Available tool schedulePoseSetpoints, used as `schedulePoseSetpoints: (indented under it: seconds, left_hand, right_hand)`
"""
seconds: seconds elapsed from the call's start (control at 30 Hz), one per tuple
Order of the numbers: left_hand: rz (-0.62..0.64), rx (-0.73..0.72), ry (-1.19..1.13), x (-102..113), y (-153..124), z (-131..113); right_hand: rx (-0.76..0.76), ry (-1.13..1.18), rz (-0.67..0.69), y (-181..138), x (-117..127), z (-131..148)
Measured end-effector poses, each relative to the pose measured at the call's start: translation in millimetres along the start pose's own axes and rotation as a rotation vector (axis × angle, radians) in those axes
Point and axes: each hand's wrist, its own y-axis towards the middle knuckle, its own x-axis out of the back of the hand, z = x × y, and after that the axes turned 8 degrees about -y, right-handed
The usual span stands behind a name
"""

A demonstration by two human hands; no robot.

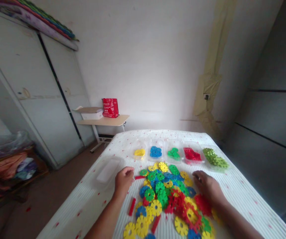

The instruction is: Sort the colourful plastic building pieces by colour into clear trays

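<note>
A pile of notched plastic discs (160,187) in yellow, blue, green and red lies on the table between my hands. My left hand (124,179) is at the pile's left edge, fingers curled closed, near a red plastic strip (140,177). My right hand (206,184) is closed at the pile's right edge, beside yellow discs (188,182). What either hand holds, if anything, is hidden. Toward the front of the pile lie red toothed pieces (176,200). Two more red strips, one a left strip (132,206) and one a front strip (155,224), lie near my left forearm.
Behind the pile, clear tubs hold yellow discs (139,152), blue discs (155,151), green discs (173,153), red pieces (192,154) and light-green pieces (215,158). A clear plastic lid or tray (108,170) lies left. A side table (108,120) bears a red bag (110,108).
</note>
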Motion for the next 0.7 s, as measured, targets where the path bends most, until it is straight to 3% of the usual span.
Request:
schedulePoseSetpoints:
  seconds: [0.13, 0.37, 0.7]
  left_hand:
    - [0.017, -0.027, 0.054, 14, -19, 20]
    - [0.028, -0.091, 0.124, 15, -24, 15]
    - [0.048, -0.131, 0.169, 15, -24, 16]
  right_hand:
    - [0.106, 0.036, 0.014, 21, -2, 21]
    - [0.144, -0.119, 0.218, 55, -14, 68]
    - [0.160, -0.216, 0.260, 57, -18, 76]
